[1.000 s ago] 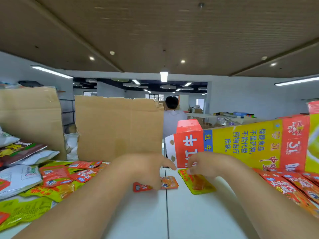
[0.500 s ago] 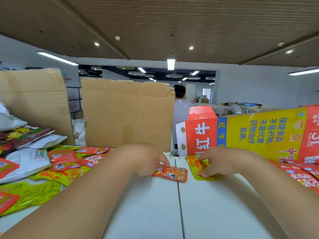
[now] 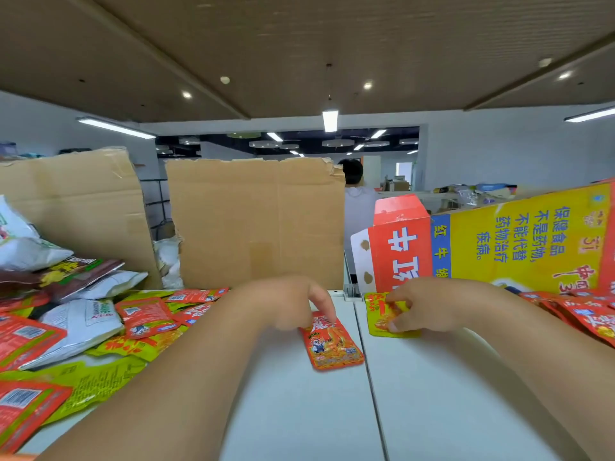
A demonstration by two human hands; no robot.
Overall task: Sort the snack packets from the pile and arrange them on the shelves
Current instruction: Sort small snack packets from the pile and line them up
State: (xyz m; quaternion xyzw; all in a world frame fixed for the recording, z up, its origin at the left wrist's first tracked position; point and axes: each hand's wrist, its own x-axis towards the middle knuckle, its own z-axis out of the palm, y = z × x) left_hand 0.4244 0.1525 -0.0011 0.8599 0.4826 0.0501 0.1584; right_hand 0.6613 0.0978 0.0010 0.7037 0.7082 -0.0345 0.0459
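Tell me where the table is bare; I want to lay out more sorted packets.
Bare: the white table nearer you than the red packet and yellow packet, both sides of the seam. Crowded: the packet pile on the left, the loose red packets by the tilted carton on the right. The cardboard sheet closes off the back.

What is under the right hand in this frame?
A yellow-green snack packet lies on the white table, gripped by the right hand at its right side. Fingers cover that part; whether anything lies beneath the packet is hidden.
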